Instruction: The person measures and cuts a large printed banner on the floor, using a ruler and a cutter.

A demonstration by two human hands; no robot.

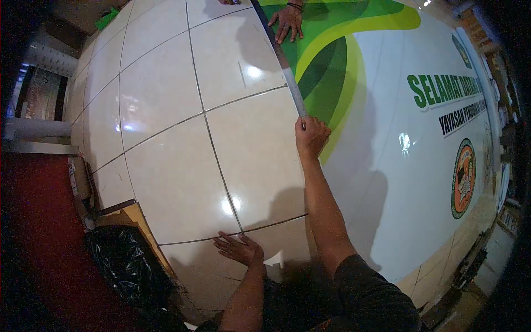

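A large printed banner [381,166] with green shapes and lettering lies on the tiled floor. Along its left edge runs a narrow grey strip [297,98], like a straightedge, darker toward the far end. My right hand [312,135] is closed in a fist at the strip's near end, over the banner's edge. A small dark bit shows at its fingers; what it grips is mostly hidden. My left hand [239,250] rests on the tiles with fingers spread, holding nothing. Another person's hand [287,23] presses flat on the banner beside the strip's far part.
Pale glossy tiles [160,110] spread to the left. A black plastic bag [127,265] sits at lower left beside a cardboard piece [141,221] and a red surface [33,221]. Part of another person's second hand [229,1] shows at the top. Cluttered items line the right side.
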